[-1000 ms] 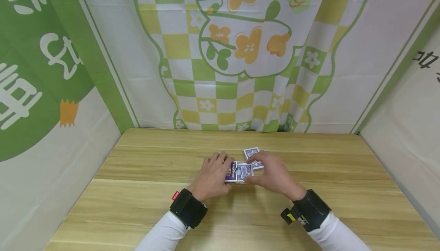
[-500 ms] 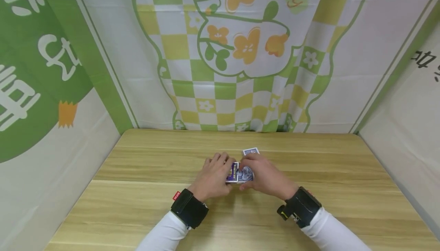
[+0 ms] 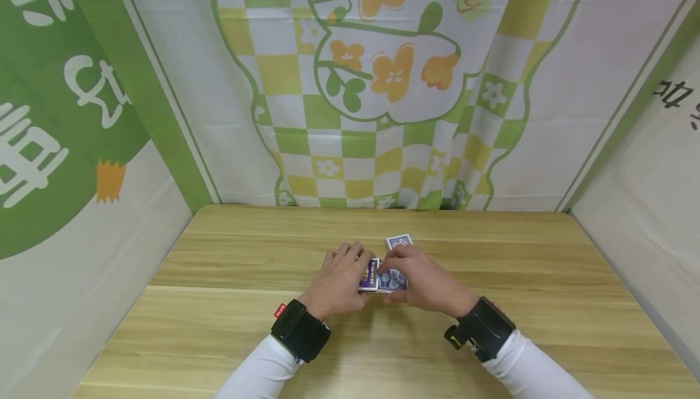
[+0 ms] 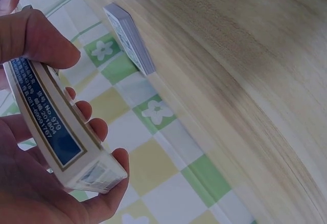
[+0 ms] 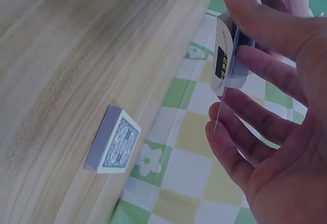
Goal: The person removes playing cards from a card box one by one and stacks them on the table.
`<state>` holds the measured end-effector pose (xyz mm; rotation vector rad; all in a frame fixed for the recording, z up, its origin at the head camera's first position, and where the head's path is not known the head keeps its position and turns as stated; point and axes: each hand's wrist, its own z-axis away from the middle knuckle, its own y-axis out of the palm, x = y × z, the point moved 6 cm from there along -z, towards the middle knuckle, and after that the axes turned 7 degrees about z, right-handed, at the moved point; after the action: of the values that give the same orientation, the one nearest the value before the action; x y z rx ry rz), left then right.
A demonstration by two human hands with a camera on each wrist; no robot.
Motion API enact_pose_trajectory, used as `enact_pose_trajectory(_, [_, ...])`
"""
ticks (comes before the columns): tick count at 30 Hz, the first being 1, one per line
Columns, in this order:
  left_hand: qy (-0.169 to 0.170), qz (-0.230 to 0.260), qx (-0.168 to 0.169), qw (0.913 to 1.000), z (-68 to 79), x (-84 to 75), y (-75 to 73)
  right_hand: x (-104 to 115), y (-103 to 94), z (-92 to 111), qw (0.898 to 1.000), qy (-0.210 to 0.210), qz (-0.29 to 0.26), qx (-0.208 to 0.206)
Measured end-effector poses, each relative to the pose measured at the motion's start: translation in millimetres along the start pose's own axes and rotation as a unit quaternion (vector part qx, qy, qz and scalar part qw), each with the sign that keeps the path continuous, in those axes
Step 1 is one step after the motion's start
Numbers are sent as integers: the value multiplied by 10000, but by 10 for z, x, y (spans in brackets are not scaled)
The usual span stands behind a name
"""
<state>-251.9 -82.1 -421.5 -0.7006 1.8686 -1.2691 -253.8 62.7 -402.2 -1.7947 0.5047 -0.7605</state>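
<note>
My left hand grips a playing card box, purple on its top face. In the left wrist view the dark blue side panel of the box shows small printed text, with my thumb and fingers around it. My right hand pinches a blue-backed playing card at the right end of the box. From the right wrist the card appears edge-on, very thin, between thumb and fingers beside the box's open flap. How many cards it holds I cannot tell.
A squared deck of blue-backed cards lies on the wooden table just behind my right hand, partly hidden by it in the head view. A patterned cloth hangs along the table's far edge.
My right hand first moves left, closing on the blue-backed card at the box, and covers more of the deck behind. Since then it shifts slightly right. The left hand stays nearly still.
</note>
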Motion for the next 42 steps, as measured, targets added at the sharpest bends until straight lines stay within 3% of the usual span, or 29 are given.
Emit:
enact_pose_trajectory(9, [-14, -33, 9, 10000, 2, 6, 4, -2, -28, 16, 9999, -35, 23, 150])
enact_pose_trajectory(28, [-349, 166, -6, 9993, 44, 134, -10, -224, -160, 125, 9980, 411, 186, 444])
enact_pose_trajectory(36, [-458, 131, 46, 9989, 61, 148, 3, -393, -212, 133, 9943, 967, 451, 28])
enact_pose_trajectory(42, [-479, 126, 128, 9987, 51, 133, 21, -555, -137, 99, 9821, 1767, 627, -168])
